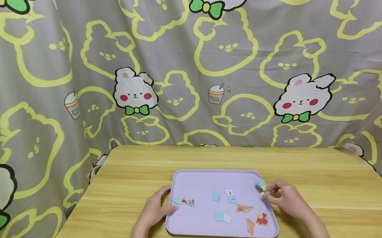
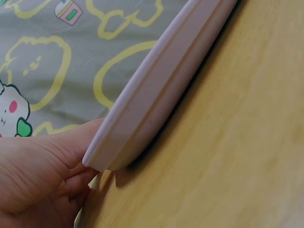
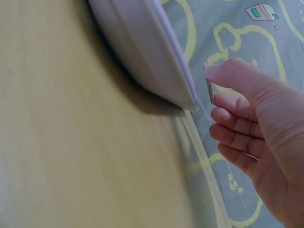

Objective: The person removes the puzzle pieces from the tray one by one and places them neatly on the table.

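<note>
A lavender tray (image 1: 194, 183) with a raised rim lies on the wooden table, holding several small jigsaw puzzle pieces. My left hand (image 1: 155, 209) grips the tray's left side, its thumb up at the rim. Over the tray's right rim, my right hand (image 1: 284, 197) pinches a puzzle piece (image 3: 209, 85) between thumb and forefinger; the right wrist view shows this thin piece edge-on. Its blue and yellow print overlaps the rim in the head view. Near the left hand sits a joined strip of pieces (image 1: 183, 201), blue, red and grey.
Pale blue and white pieces (image 1: 222, 216) lie mid-tray. Toward its right front corner are orange pieces (image 1: 244, 208) and a red piece (image 1: 262, 219). Bare wooden table (image 1: 113, 199) surrounds the tray. A grey curtain (image 1: 172, 54) with cartoon animals hangs behind the table and along its left side.
</note>
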Action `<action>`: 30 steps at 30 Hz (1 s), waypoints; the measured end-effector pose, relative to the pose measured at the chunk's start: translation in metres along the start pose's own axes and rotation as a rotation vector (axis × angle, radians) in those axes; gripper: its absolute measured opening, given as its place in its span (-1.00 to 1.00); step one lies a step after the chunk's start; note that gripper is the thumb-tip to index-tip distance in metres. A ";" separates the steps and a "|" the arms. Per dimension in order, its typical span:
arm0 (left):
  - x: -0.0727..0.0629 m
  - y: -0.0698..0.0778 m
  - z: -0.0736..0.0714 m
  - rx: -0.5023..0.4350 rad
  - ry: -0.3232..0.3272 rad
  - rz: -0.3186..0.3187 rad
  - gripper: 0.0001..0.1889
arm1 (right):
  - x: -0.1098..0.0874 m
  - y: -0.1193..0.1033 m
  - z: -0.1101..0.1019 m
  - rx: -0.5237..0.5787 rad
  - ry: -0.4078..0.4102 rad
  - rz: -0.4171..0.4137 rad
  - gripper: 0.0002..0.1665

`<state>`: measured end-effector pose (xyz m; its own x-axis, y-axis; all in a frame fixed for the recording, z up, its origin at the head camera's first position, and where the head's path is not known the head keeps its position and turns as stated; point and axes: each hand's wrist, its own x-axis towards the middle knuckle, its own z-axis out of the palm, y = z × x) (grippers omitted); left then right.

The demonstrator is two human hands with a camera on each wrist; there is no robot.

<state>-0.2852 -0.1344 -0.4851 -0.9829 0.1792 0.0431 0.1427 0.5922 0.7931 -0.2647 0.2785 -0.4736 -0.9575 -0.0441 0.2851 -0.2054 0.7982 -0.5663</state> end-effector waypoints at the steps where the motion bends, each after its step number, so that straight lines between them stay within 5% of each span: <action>1: 0.000 0.000 0.000 -0.001 0.000 -0.001 -0.26 | 0.000 0.001 -0.001 -0.003 -0.002 0.003 -0.80; 30: 0.002 -0.003 -0.001 -0.014 -0.020 -0.032 -0.26 | -0.012 0.022 -0.018 -0.065 -0.001 0.050 -0.82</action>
<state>-0.2882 -0.1364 -0.4870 -0.9843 0.1764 0.0057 0.1097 0.5864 0.8025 -0.2545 0.3079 -0.4752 -0.9665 -0.0037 0.2567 -0.1436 0.8367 -0.5286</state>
